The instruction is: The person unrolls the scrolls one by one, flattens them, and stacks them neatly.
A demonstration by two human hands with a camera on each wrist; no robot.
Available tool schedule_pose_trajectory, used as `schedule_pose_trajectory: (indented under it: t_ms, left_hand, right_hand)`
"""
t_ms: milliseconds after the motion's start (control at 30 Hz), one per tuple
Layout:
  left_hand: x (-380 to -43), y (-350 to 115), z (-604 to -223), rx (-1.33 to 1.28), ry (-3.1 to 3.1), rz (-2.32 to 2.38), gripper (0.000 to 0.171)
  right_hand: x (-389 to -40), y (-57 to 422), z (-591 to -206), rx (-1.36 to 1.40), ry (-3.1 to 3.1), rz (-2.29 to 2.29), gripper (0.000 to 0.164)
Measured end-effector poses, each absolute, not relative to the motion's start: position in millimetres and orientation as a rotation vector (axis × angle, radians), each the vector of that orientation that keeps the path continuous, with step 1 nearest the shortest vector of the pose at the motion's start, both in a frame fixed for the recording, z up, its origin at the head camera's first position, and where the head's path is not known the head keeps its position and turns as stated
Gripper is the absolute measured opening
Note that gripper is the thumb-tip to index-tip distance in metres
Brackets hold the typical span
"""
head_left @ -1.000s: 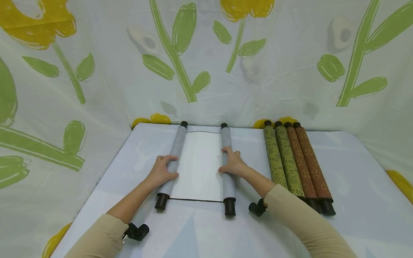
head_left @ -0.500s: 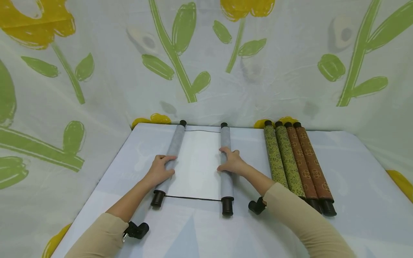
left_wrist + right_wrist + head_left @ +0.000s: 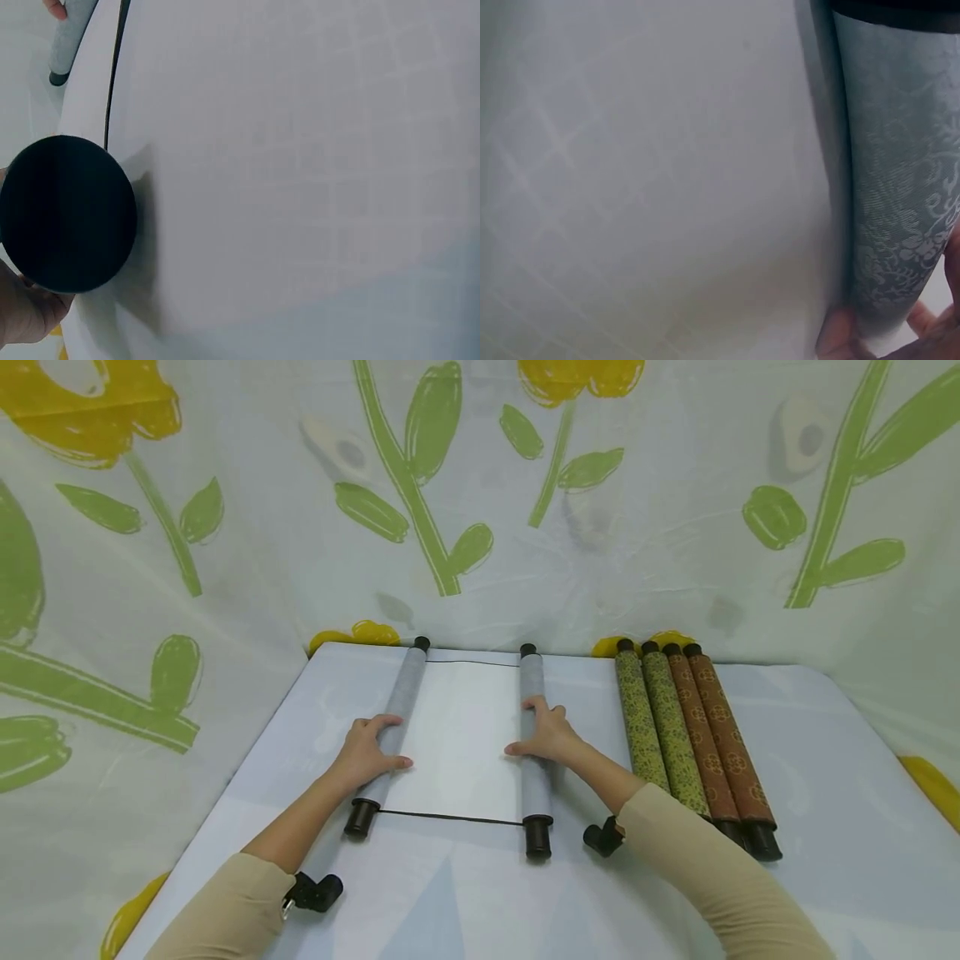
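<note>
A scroll backed in pale grey patterned cloth lies partly unrolled on the table, its white sheet (image 3: 461, 743) showing between two rolls. My left hand (image 3: 365, 756) holds the left roll (image 3: 406, 681), thumb on the inner side and fingers across it. On the right roll (image 3: 536, 793), my right hand (image 3: 551, 737) has a similar hold, its thumb reaching over the sheet's side. Both rolls end in black knobs. One knob (image 3: 67, 214) fills much of the left wrist view and hides most of that hand. Silvery floral cloth on the right roll (image 3: 892, 150) appears close up in the right wrist view.
Right of the scroll, two green patterned scrolls (image 3: 660, 718) and two brown ones (image 3: 720, 735) lie side by side, rolled up. The pale table (image 3: 840, 793) meets a flower-printed curtain (image 3: 660, 560) at the back. Small black devices (image 3: 318, 892) are worn on both wrists.
The left roll has moved left, turning the scroll further open, and the right roll has shifted slightly. The white sheet between them now shows wider. Both hands stay on the rolls.
</note>
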State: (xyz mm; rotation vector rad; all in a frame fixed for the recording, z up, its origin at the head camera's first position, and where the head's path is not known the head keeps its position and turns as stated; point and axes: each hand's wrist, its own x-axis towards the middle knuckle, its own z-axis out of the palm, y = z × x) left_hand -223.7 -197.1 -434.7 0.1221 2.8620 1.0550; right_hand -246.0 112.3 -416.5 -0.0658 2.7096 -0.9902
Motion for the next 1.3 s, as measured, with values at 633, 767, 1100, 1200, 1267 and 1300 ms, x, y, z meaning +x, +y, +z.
schedule_pose_trajectory:
  t_ms: [633,767,1100,1200,1267,1300]
  left_hand:
    - [-220,-207,-434,0.140,2.902,1.075,0.049]
    - [-220,-209,-437,0.115,2.881,1.085,0.048]
    - [-220,-212,-436,0.078,2.878,1.037,0.062]
    - [-220,-212,-434,0.065,2.871,1.087,0.062]
    - [-219,-211,-432,0.058,2.866,1.118,0.060]
    - [-219,-211,-432,0.056,2.863,1.129,0.060]
  right_hand:
    - [-248,131,-412,-0.070,2.585,-1.054,0.069]
    - [-251,135,-413,-0.089,2.526,-1.011,0.066]
    - [-254,141,-420,-0.150,2.612,-0.942,0.081]
    - [-254,141,-422,-0.160,2.658,-0.933,0.087]
    - [-254,141,-421,-0.158,2.678,-0.930,0.087]
    - [-254,140,-421,-0.155,2.684,-0.931,0.087]
